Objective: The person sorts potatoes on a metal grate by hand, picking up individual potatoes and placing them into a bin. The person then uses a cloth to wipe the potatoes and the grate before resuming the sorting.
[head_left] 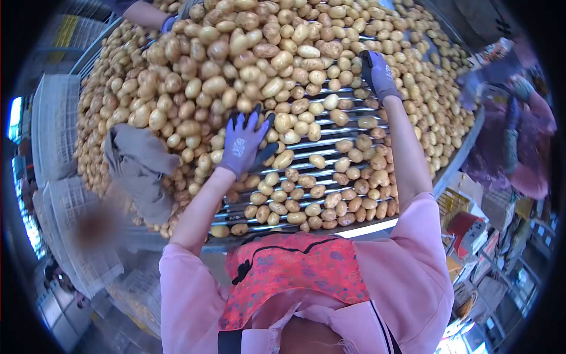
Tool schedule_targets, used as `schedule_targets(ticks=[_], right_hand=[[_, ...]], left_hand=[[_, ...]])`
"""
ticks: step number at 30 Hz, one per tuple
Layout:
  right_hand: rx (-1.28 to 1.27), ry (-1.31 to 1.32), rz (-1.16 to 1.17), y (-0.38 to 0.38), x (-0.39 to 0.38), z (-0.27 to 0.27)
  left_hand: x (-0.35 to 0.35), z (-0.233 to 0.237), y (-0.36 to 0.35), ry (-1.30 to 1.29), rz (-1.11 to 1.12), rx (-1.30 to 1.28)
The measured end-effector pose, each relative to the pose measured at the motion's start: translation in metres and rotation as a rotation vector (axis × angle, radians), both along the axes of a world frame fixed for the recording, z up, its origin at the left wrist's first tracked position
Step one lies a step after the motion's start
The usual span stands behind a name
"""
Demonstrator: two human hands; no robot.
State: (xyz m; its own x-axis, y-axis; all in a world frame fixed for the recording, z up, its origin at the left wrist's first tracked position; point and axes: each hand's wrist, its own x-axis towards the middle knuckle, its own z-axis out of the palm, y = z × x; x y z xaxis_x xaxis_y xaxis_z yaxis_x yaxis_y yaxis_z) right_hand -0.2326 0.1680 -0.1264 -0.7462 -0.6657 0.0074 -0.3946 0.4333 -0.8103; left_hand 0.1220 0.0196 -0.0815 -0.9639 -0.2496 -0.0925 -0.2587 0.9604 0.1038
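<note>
A large heap of potatoes (206, 85) covers a sorting table with metal bars (330, 121). My left hand (242, 144), in a purple glove with dark fingertips, rests against the near side of the heap. Its fingers are spread, with no potato gripped. Farther forward and to the right, my right hand (378, 74) wears the same kind of glove. It lies among potatoes at the right side of the bars, fingers reaching forward and bent down at the tips. Between my arms, loose potatoes (289, 200) lie scattered over the bars.
A grey cloth (141, 165) lies on the potatoes at left. White plastic crates (56, 130) are stacked beside the table's left side. Another person's gloved hand (169, 23) reaches in at the top left. A person in pink (530, 141) is at the right edge.
</note>
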Motion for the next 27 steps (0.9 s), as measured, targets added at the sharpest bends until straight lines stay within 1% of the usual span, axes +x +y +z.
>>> schedule_targets(ticks=[1,2,3,4,5,6,7,9,11,12,13,14,15,16,17,18,19,20,21,22,23,25,27], right_hand=[[-0.032,0.135,-0.024,0.018,0.000,0.010],[-0.056,0.269,-0.046,0.038,0.007,0.020],[-0.095,0.359,-0.090,0.059,0.033,0.030],[-0.221,-0.049,-0.161,0.079,0.067,0.038],[-0.108,0.081,-0.024,0.103,0.108,0.059],[-0.097,0.121,-0.043,0.130,0.149,0.046],[-0.066,0.247,0.112,0.152,0.178,0.043],[0.210,0.335,0.241,0.186,0.219,0.037],[0.158,0.339,0.059,0.205,0.207,0.039],[0.077,0.297,-0.069,0.215,0.188,0.023],[0.128,0.321,-0.111,0.220,0.171,0.023],[0.282,0.312,-0.147,0.211,0.154,0.033],[0.217,0.637,-0.184,0.216,0.134,0.008],[0.282,0.583,-0.206,0.214,0.112,0.002],[0.276,0.592,-0.212,0.199,0.101,0.015],[0.275,0.576,-0.191,0.174,0.094,0.041],[0.275,0.554,-0.167,0.153,0.089,0.053],[0.277,0.585,-0.122,0.140,0.081,0.049],[0.277,0.614,-0.079,0.127,0.070,0.041],[0.274,0.601,-0.043,0.114,0.056,0.029],[0.351,0.479,-0.067,0.100,0.045,0.019],[0.276,0.472,-0.131,0.080,0.017,-0.009],[0.299,0.487,-0.116,0.071,-0.004,-0.021]], left_hand=[[-0.005,-0.006,0.012,-0.087,0.012,0.004],[-0.012,-0.005,0.025,-0.108,-0.041,0.001],[-0.021,-0.002,0.042,-0.072,-0.038,0.073],[-0.026,-0.014,0.059,-0.086,-0.102,0.076],[-0.031,-0.026,0.075,-0.098,-0.166,0.072],[-0.036,-0.018,0.095,-0.079,-0.205,0.168],[-0.038,-0.024,0.116,-0.094,-0.282,0.175],[-0.040,-0.022,0.150,-0.127,-0.317,0.321],[-0.034,-0.017,0.173,-0.135,-0.433,0.354],[-0.031,-0.014,0.181,-0.112,-0.477,0.314],[-0.029,-0.013,0.183,-0.114,-0.493,0.308],[-0.028,-0.013,0.183,-0.093,-0.489,0.319],[-0.027,-0.013,0.182,-0.070,-0.483,0.331],[-0.024,-0.012,0.178,-0.154,-0.479,0.374],[-0.022,-0.014,0.174,-0.210,-0.503,0.338],[-0.019,-0.010,0.170,-0.131,-0.502,0.346],[-0.016,-0.004,0.167,-0.057,-0.500,0.356],[-0.014,0.000,0.165,-0.095,-0.481,0.371],[-0.012,0.000,0.163,-0.069,-0.480,0.367],[-0.012,0.001,0.161,-0.089,-0.478,0.364],[-0.014,0.003,0.160,-0.110,-0.475,0.364],[-0.021,0.011,0.156,-0.107,-0.473,0.364],[-0.033,0.015,0.148,-0.164,-0.437,0.446]])
